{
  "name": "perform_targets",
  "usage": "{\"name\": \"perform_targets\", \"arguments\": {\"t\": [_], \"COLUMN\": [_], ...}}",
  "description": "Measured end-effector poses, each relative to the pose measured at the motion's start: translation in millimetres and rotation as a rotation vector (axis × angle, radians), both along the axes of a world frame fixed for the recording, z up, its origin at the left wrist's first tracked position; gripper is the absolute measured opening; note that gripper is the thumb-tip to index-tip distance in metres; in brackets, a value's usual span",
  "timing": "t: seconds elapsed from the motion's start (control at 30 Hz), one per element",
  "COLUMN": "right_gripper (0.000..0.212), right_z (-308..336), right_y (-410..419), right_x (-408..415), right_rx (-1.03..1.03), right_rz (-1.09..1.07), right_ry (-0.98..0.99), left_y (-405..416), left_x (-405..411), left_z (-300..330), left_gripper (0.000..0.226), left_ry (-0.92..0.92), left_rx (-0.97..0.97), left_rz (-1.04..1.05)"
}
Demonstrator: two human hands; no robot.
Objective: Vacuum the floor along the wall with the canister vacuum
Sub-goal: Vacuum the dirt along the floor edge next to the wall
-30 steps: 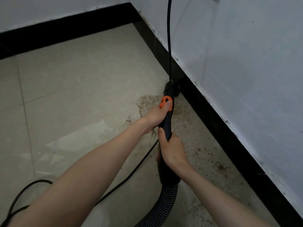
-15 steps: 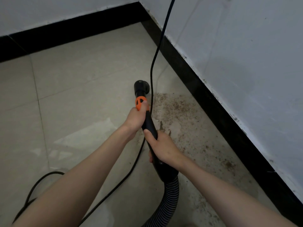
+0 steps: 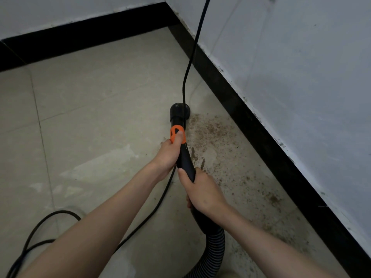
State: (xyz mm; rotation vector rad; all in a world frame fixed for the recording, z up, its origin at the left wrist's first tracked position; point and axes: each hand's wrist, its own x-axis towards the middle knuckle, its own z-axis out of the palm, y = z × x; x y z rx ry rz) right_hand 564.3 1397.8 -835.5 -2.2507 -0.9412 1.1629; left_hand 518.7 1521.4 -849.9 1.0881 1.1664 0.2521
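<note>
Since last frame your round black plastic nozzle [image 3: 179, 113] slid away from black skirting [image 3: 251, 125] | left hand [image 3: 168, 155] and right hand [image 3: 202, 191] grasp black wand [image 3: 185, 157] | brown dirt patch [image 3: 230, 157] beside skirting mostly unvacuumed

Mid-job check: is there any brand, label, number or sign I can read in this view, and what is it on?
None can be read.
Black vacuum wand: no print visible.
Orange collar on the wand: dark cut-outs only, no letters.
Grey-white wall: scuffs only.
</note>
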Motion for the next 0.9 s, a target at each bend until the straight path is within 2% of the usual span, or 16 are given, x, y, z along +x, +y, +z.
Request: {"name": "perform_targets", "arguments": {"t": [0.27,0.47,0.7,0.9], "right_gripper": [0.052,0.048,0.046,0.049], "right_z": [-0.8,0.9,2.5,2.6], "right_y": [-12.0,-15.8,-23.3,-25.1], "right_x": [5.4,15.3,21.8,24.2], "right_rx": [-0.041,-0.016,-0.041,-0.041], "right_rz": [-0.11,-0.212,-0.255,-0.297], "right_ry": [-0.06,-0.033,-0.09,-0.059], "left_y": [-9.9,-11.4,-18.0,-21.1], "left_x": [23.2,44.3,59.5,66.5], "left_z": [2.1,5.2,5.7,7.9], "left_gripper": [0.043,0.04,0.041,0.044], "left_ry": [-0.016,-0.049,-0.052,-0.036], "left_rx": [-0.005,-0.046,-0.08,-0.089], "left_rz": [-0.133,-0.207,-0.268,-0.301]}}
